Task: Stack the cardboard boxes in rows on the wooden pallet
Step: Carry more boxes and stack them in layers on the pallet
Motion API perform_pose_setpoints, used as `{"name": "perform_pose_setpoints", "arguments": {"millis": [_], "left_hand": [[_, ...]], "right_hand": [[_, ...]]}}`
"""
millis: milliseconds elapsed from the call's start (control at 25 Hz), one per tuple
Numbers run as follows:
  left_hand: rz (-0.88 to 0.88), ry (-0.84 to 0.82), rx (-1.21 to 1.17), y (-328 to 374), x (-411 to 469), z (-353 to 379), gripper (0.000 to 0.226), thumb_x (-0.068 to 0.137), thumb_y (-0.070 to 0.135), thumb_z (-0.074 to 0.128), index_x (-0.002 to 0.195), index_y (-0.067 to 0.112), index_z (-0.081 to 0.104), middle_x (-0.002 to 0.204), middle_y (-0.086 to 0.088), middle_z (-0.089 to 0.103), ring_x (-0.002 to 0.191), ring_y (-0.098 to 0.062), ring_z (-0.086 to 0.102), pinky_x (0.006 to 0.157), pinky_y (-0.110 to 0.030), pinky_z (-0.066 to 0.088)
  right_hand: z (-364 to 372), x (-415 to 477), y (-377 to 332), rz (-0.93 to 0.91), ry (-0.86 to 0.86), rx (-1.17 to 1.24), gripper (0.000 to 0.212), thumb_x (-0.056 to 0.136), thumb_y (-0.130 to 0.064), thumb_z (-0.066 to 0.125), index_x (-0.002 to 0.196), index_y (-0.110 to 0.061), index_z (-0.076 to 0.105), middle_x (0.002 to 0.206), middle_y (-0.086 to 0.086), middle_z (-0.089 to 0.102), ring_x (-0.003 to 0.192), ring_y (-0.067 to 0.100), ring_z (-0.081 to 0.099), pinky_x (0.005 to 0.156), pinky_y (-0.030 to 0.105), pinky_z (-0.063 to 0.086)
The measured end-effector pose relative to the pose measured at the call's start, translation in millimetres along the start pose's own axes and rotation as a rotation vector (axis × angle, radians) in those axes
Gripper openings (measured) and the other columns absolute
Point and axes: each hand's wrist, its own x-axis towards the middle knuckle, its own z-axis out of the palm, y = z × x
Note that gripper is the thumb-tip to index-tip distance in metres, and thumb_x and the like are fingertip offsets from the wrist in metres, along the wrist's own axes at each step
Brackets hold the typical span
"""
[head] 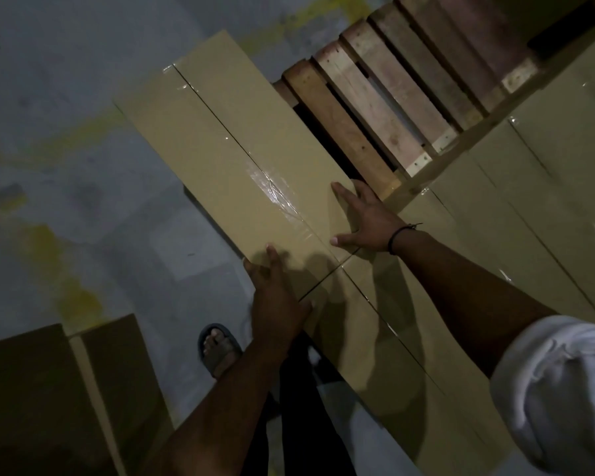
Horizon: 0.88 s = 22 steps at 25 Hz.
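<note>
Both hands are on the long cardboard box [234, 156], which runs from 11 o'clock down to the centre, the tape on its seam shining. The left hand [277, 286] lies flat at the box's near corner, fingers straight and thumb out, pressing rather than wrapping anything. The right hand [366, 221] is spread wide on the top by the far edge, fingers straight, with a dark band [397, 237] at the wrist. The box lies along the wooden pallet [389, 108], whose bare slats show at 1 o'clock. A second box [402, 345] butts against it end to end toward 5 o'clock, and more boxes [529, 201] fill 3 o'clock. On the floor [83, 166] there's a darker box [42, 400] at 7 o'clock and a sandalled foot [219, 348] at 6.
</note>
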Motion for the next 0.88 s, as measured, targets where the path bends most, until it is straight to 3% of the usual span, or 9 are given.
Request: {"name": "perform_pose_setpoints", "arguments": {"millis": [320, 480, 640, 760, 880], "left_hand": [[-0.006, 0.028, 0.0, -9.2, 5.4, 8.5, 0.137, 0.076, 0.036, 0.087, 0.147, 0.04, -0.03, 0.158, -0.018, -0.038, 0.136, -0.041, 0.047, 0.095, -0.043, 0.054], [-0.02, 0.034, -0.02, -10.5, 7.7, 12.5, 0.137, 0.076, 0.033, 0.087, 0.149, 0.038, -0.028, 0.158, -0.018, -0.038, 0.146, -0.039, 0.031, 0.103, -0.042, 0.048], [-0.005, 0.063, -0.053, -16.4, 6.6, 18.6, 0.141, 0.074, 0.034, 0.088, 0.141, 0.052, -0.034, 0.158, -0.01, -0.038, 0.148, -0.037, 0.027, 0.108, -0.049, 0.045], [-0.01, 0.045, -0.063, -18.5, 6.6, 20.5, 0.137, 0.076, 0.032, 0.088, 0.15, 0.04, -0.027, 0.157, -0.015, -0.04, 0.152, -0.036, 0.016, 0.113, -0.044, 0.04], [-0.01, 0.053, -0.062, -18.1, 7.8, 20.3, 0.139, 0.074, 0.033, 0.089, 0.148, 0.043, -0.029, 0.158, -0.013, -0.039, 0.152, -0.036, 0.018, 0.112, -0.046, 0.041]], "right_hand": [[5.1, 2.2, 4.3, -0.005, 0.007, -0.028, 0.12, 0.071, -0.054, 0.084, 0.155, -0.051, -0.002, 0.166, -0.005, -0.013, 0.151, 0.037, 0.015, 0.116, 0.052, 0.035], [5.8, 3.0, 6.7, -0.012, -0.004, -0.028, 0.121, 0.071, -0.053, 0.084, 0.154, -0.052, -0.003, 0.166, -0.007, -0.015, 0.151, 0.037, 0.014, 0.115, 0.053, 0.036], [8.2, 0.1, 8.2, -0.023, -0.006, -0.018, 0.12, 0.071, -0.054, 0.084, 0.155, -0.052, -0.002, 0.166, -0.006, -0.013, 0.152, 0.035, 0.011, 0.115, 0.055, 0.036], [8.0, -1.3, 6.6, -0.025, -0.011, -0.035, 0.119, 0.073, -0.054, 0.083, 0.156, -0.049, -0.003, 0.166, -0.004, -0.013, 0.152, 0.035, 0.012, 0.115, 0.052, 0.036], [7.8, -1.5, 5.0, -0.024, -0.015, -0.038, 0.12, 0.073, -0.055, 0.082, 0.155, -0.049, -0.005, 0.166, -0.002, -0.014, 0.151, 0.037, 0.012, 0.116, 0.051, 0.035]]}}
